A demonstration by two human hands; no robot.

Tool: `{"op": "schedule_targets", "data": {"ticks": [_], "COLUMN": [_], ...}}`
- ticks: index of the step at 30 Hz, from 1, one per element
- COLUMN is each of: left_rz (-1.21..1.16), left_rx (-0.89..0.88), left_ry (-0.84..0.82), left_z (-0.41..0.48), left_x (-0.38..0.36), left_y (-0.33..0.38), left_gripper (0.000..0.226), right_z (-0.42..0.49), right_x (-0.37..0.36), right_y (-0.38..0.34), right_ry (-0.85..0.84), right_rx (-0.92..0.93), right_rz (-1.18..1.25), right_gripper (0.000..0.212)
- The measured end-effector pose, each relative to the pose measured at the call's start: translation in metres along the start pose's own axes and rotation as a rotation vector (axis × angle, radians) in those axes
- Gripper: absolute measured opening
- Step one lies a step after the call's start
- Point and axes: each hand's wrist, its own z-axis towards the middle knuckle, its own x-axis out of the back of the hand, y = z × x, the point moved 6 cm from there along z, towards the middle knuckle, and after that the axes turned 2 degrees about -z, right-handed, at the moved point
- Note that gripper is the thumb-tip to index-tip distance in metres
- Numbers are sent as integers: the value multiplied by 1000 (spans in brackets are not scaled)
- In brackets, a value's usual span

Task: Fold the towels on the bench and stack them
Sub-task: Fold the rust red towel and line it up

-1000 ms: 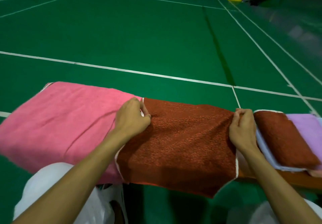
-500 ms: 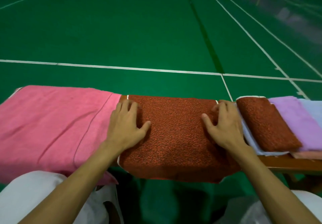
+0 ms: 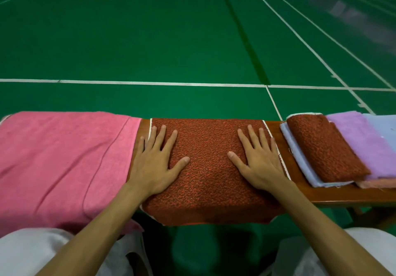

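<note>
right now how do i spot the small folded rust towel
Follow the wooden bench to its right end. The folded rust towel lies on a pale blue towel, left of a lilac towel. Unlike the bigger rust towel mid-bench, it is folded small.

- The wooden bench [image 3: 310, 194] shows bare wood on both sides of the rust-red towel [image 3: 205, 168].
- The rust-red towel lies spread flat, and its near edge hangs over the front of the bench.
- Just left of it lies a spread pink towel [image 3: 64, 157].
- Right of it, a little apart, lies a light blue towel [image 3: 300, 162], the bottom one of a stack.
</note>
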Motion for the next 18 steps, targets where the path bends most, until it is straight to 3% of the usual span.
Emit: {"op": "schedule_targets", "data": {"ticks": [9,12,16,18], "left_rz": [-26,-93,-106,-132], "left_rx": [-7,40,223,361], "left_ry": [-22,-21,189,182], "left_z": [-1,-1,-8,-14], "left_x": [3,8,31,39], "left_y": [1,1,-12,-22], "left_gripper": [92,90,66,53], "right_z": [-5,-6,-11,-13], "right_x": [7,17,35,40], "right_y": [1,8,25,29], "right_ry": [6,99,217,223], "right_rx": [-64,-122,-240,-268], "right_rz": [22,125,47,12], "right_gripper": [91,87,55,35]}}
